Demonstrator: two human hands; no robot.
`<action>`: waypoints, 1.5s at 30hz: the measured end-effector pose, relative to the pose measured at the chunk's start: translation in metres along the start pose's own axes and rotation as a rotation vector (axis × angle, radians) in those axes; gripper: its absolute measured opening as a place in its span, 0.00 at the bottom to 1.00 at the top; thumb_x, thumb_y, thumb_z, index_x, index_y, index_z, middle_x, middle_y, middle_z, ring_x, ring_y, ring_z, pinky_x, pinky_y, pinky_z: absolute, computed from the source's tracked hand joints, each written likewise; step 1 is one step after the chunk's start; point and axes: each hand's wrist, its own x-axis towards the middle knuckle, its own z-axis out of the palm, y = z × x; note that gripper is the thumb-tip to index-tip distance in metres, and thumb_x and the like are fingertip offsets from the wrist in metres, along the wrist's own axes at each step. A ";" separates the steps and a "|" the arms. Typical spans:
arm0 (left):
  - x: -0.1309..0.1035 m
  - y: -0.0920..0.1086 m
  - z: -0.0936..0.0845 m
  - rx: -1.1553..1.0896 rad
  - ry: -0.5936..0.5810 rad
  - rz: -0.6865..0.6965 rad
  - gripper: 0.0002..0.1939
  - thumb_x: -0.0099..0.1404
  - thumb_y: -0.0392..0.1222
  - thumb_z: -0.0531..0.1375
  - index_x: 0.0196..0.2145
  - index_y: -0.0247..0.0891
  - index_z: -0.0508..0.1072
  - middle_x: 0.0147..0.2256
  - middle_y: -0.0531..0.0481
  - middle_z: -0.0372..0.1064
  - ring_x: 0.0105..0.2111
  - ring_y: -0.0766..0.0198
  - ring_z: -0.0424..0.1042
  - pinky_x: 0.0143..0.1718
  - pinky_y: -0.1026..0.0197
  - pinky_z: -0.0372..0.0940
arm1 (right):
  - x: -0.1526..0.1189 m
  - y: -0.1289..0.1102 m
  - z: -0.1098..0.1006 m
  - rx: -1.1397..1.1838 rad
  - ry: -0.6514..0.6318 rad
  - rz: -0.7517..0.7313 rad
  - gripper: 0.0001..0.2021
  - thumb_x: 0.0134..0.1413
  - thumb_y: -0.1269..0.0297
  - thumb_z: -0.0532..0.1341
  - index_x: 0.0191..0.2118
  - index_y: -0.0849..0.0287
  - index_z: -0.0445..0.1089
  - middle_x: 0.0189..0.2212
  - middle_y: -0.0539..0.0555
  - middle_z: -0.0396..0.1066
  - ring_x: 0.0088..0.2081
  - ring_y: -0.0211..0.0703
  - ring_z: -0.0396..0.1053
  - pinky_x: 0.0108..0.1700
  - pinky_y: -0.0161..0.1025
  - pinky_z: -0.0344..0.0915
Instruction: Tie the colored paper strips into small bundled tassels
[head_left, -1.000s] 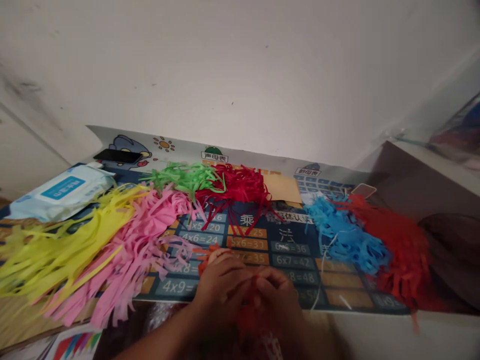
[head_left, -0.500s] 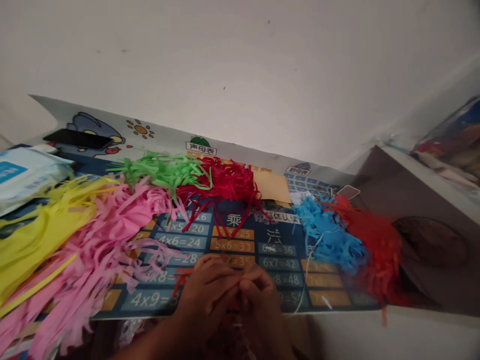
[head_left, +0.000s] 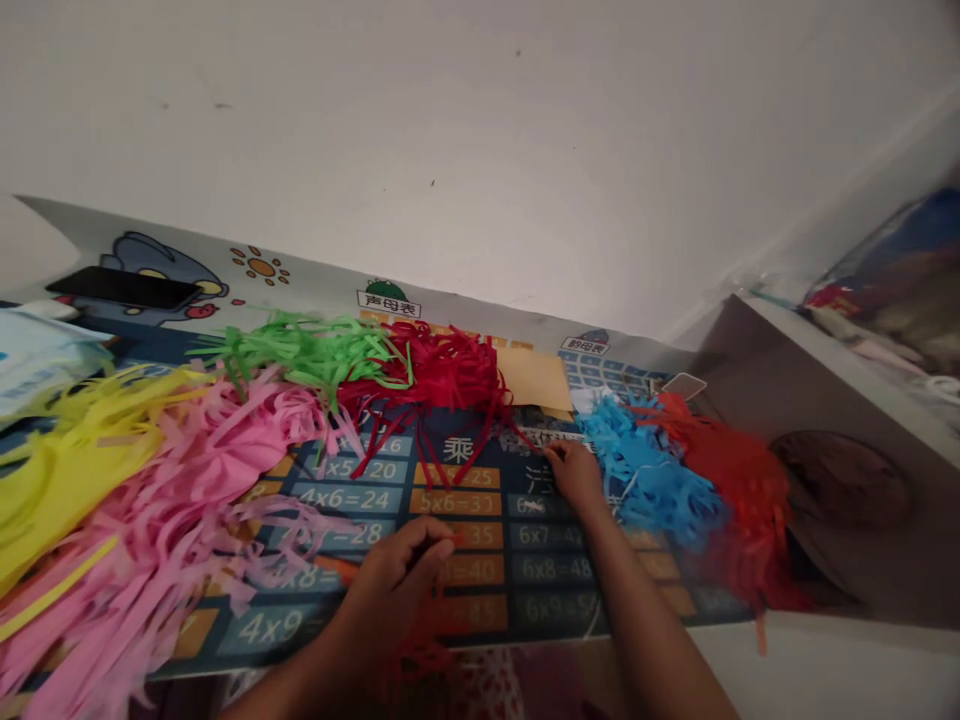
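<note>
Near the front edge, my left hand [head_left: 401,575] pinches an orange-red paper tassel [head_left: 431,625] whose strips hang below the fingers, partly blurred. Farther back, my right hand [head_left: 576,475] reaches over the mat [head_left: 551,620], fingers closed at the end of a red strand; whether it grips anything is unclear. The dark red fringe bundle [head_left: 461,370] lies left of and behind it. To its right is the blue fringe bundle [head_left: 645,465], beside a red-orange one [head_left: 739,470].
Pink [head_left: 232,430], yellow [head_left: 97,430] and green [head_left: 300,345] paper fringes cover the left side. A phone [head_left: 124,288] and a white-blue packet [head_left: 41,355] lie at the far left. Tan paper [head_left: 534,378] sits near the back. A brown box [head_left: 825,450] stands at right.
My hands were together at the front and have separated. The right one has moved forward and right; the left stays low with the orange-red paper now visible beneath it.
</note>
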 end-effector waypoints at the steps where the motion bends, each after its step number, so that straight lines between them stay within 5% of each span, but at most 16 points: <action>1: 0.001 -0.001 0.001 0.023 -0.009 -0.003 0.14 0.62 0.49 0.54 0.27 0.37 0.71 0.22 0.54 0.65 0.24 0.65 0.65 0.26 0.65 0.60 | -0.001 -0.003 0.000 -0.001 0.002 -0.002 0.04 0.47 0.67 0.61 0.25 0.58 0.71 0.31 0.58 0.73 0.38 0.49 0.68 0.43 0.42 0.58; 6: 0.000 -0.004 0.000 0.043 -0.024 0.062 0.12 0.60 0.46 0.57 0.27 0.36 0.74 0.24 0.52 0.69 0.25 0.64 0.68 0.27 0.65 0.61 | -0.012 -0.023 -0.019 0.069 0.022 0.018 0.05 0.49 0.66 0.60 0.24 0.58 0.68 0.29 0.59 0.72 0.37 0.51 0.68 0.43 0.45 0.60; 9: -0.005 -0.005 -0.004 -0.011 0.017 0.088 0.10 0.58 0.44 0.59 0.26 0.36 0.76 0.27 0.50 0.73 0.28 0.63 0.70 0.29 0.64 0.64 | -0.052 -0.048 -0.026 0.184 -0.014 0.001 0.10 0.53 0.57 0.59 0.32 0.59 0.70 0.28 0.56 0.74 0.33 0.49 0.70 0.39 0.43 0.63; 13: -0.011 -0.004 -0.009 -0.071 0.086 0.016 0.09 0.56 0.43 0.61 0.30 0.37 0.77 0.28 0.50 0.75 0.28 0.64 0.71 0.29 0.65 0.64 | -0.129 -0.086 -0.004 0.667 -0.246 0.024 0.08 0.49 0.58 0.64 0.32 0.56 0.73 0.28 0.52 0.74 0.33 0.46 0.71 0.38 0.40 0.66; 17: -0.014 -0.001 -0.013 0.019 0.063 0.133 0.07 0.58 0.39 0.60 0.30 0.38 0.78 0.28 0.51 0.75 0.29 0.64 0.72 0.32 0.65 0.64 | -0.166 -0.106 0.023 0.986 -0.284 0.152 0.05 0.42 0.62 0.67 0.28 0.56 0.75 0.29 0.50 0.74 0.34 0.44 0.70 0.39 0.39 0.66; 28: 0.004 0.016 -0.026 0.303 0.043 0.342 0.06 0.60 0.35 0.59 0.28 0.38 0.76 0.26 0.52 0.72 0.28 0.66 0.70 0.30 0.66 0.61 | -0.146 -0.113 0.027 0.934 -0.241 0.056 0.06 0.45 0.61 0.67 0.30 0.56 0.75 0.29 0.52 0.74 0.34 0.45 0.70 0.40 0.41 0.67; 45: 0.012 0.013 -0.022 0.320 -0.032 0.384 0.08 0.65 0.36 0.55 0.35 0.38 0.75 0.32 0.50 0.75 0.33 0.65 0.72 0.34 0.65 0.65 | -0.147 -0.112 0.033 0.850 -0.152 0.039 0.06 0.51 0.60 0.65 0.33 0.56 0.71 0.30 0.52 0.73 0.34 0.44 0.71 0.39 0.39 0.68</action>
